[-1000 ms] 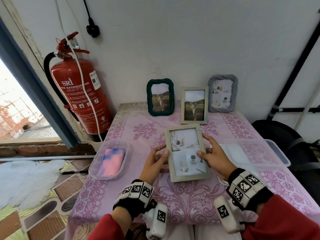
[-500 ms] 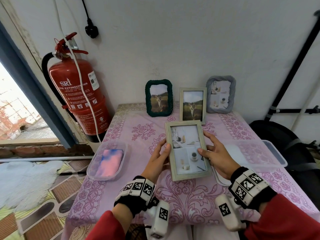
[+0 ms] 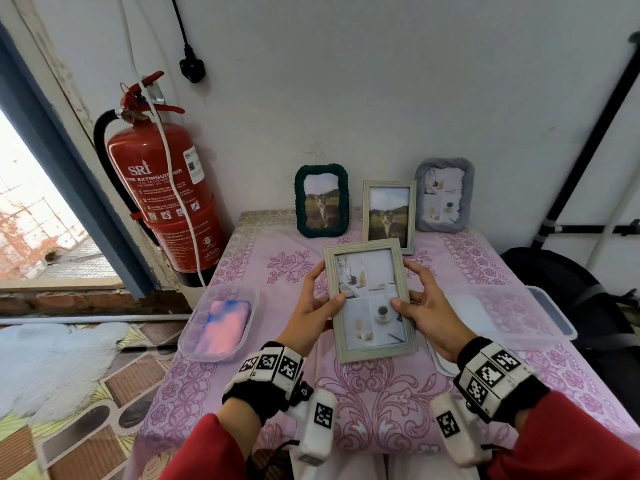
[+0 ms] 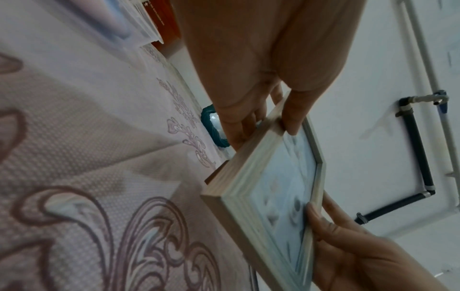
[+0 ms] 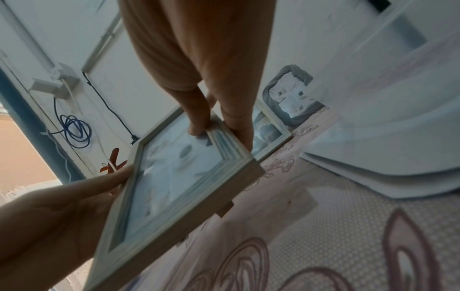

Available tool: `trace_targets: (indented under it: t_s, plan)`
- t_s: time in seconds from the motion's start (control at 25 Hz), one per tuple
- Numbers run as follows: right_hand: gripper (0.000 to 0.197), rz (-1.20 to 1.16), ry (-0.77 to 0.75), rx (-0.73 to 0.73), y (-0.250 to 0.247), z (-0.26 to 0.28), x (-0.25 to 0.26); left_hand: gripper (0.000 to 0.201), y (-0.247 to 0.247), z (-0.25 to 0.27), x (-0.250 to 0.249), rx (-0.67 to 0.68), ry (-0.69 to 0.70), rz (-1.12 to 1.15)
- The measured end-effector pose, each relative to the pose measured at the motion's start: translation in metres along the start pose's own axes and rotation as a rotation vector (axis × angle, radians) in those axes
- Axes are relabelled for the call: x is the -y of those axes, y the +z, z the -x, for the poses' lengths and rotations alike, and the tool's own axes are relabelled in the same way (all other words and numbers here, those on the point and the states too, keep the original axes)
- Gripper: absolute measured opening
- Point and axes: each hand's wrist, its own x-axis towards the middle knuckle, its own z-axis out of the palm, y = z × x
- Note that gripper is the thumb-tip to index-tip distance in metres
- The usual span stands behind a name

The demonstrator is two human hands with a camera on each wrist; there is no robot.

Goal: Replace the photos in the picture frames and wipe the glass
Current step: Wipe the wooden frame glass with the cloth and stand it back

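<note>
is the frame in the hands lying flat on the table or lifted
Lifted and tilted: both hands hold the frame by its side edges, and the wrist views show a gap above the tablecloth.

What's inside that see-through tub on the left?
The clear tub holds a folded pink and blue cloth. Anything beneath the cloth is covered, so that can't be seen.

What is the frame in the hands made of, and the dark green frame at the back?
The held frame looks like pale, whitewashed wood: faint grain lines and stepped moulding show, though it may be printed plastic. The green frame looks wrapped in twisted cord or yarn, given its ropy, matte ridges.
</note>
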Motion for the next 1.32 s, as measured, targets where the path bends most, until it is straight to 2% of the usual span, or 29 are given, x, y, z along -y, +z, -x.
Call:
trace_targets:
  t_s: [0.16, 0.4, 0.6, 0.92, 1.16, 1.32]
  plan:
    - [0.061, 0.001, 0.023, -0.001, 0.009, -0.006, 0.004, 0.052, -0.006, 0.000, -0.007, -0.009, 0.013, 0.014]
    - [0.050, -0.016, -0.003, -0.049, 0.020, -0.028, 0.026, 0.053, -0.019, -0.001, -0.016, -0.044, 0.033, 0.014]
    - [0.053, -0.001, -0.015, 0.018, 0.034, -0.050, 0.044, 0.050, -0.031, -0.007, -0.034, -0.064, 0.092, 0.081]
    - [0.048, -0.055, -0.029, 0.056, 0.063, -0.077, 0.056, 0.047, -0.056, -0.020, -0.057, -0.140, 0.100, 0.072]
    - [0.044, 0.063, 0.000, 0.124, 0.080, -0.108, 0.062, 0.051, -0.074, -0.030, -0.067, -0.182, 0.113, 0.097]
    - [0.044, 0.063, 0.016, 0.165, 0.088, -0.132, 0.065, 0.051, -0.091, -0.043, -0.076, -0.215, 0.116, 0.075]
